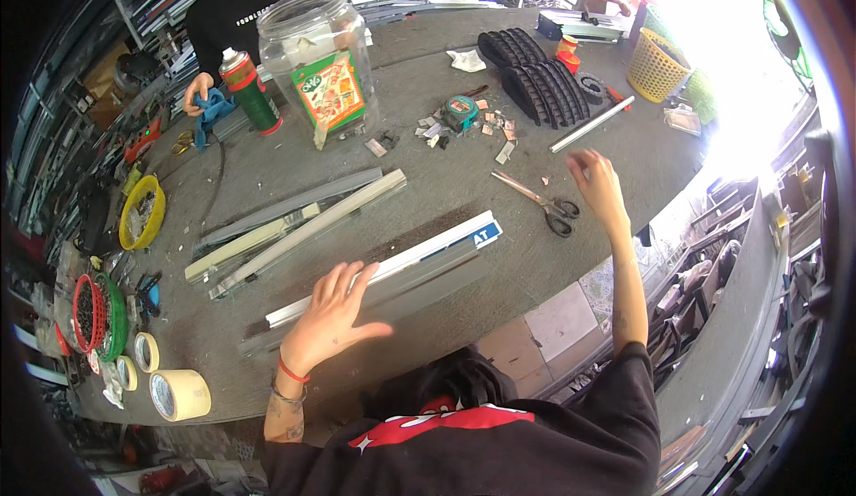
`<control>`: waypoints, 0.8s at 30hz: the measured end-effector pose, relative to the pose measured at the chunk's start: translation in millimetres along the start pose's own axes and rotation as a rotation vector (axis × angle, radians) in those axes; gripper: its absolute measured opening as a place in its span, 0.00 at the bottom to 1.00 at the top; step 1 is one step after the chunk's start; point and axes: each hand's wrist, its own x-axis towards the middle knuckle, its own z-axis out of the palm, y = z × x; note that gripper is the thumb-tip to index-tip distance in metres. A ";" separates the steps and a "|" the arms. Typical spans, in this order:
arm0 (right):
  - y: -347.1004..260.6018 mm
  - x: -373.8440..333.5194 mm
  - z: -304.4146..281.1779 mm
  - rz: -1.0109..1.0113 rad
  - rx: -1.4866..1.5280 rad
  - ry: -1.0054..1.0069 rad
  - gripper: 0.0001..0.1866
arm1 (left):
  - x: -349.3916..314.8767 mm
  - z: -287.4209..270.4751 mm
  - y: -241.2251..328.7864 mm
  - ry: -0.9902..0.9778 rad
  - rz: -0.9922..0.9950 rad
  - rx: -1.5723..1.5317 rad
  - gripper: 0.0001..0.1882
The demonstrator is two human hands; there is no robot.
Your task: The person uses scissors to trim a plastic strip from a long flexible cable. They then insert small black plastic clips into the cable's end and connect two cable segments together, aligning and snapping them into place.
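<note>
My left hand [328,316], fingers and thumb spread, is over the near end of a white strip [419,251] with a blue label at its far end; whether it touches the strip I cannot tell. Beside that strip, on the near side, lie grey profile strips [423,280]. My right hand [596,184] is held above the table on the right, its fingers loosely bent and apart, with nothing seen in it. Closest to it are black-handled scissors [555,214], lying with blades partly apart, and a short white tube [592,125].
Further strips [308,233] lie left of centre. Beyond them stand a clear plastic jar [308,37] and a spray can [253,95]. A tape measure [460,113], black ribbed parts [544,90] and a yellow basket [658,66] sit farther back. Tape rolls [181,395] are near left. Two people are across the table.
</note>
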 end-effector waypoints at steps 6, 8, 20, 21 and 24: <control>40.6 107.2 76.7 -0.020 -0.309 -0.036 0.20 | 63.2 -6.0 49.8 0.177 -0.010 0.016 0.46; 53.8 126.0 88.5 -0.052 -0.168 -0.082 0.17 | 82.3 -5.1 65.3 0.198 -0.041 -0.005 0.45; 75.2 191.1 54.2 -0.100 0.132 -0.225 0.12 | 185.9 27.9 82.2 0.208 0.028 -0.166 0.25; 73.6 187.2 55.1 -0.118 0.120 -0.208 0.13 | 191.0 29.7 80.4 0.227 0.043 -0.164 0.22; 66.2 169.5 64.7 -0.154 0.080 -0.159 0.11 | 196.9 35.2 76.6 0.220 0.012 -0.182 0.20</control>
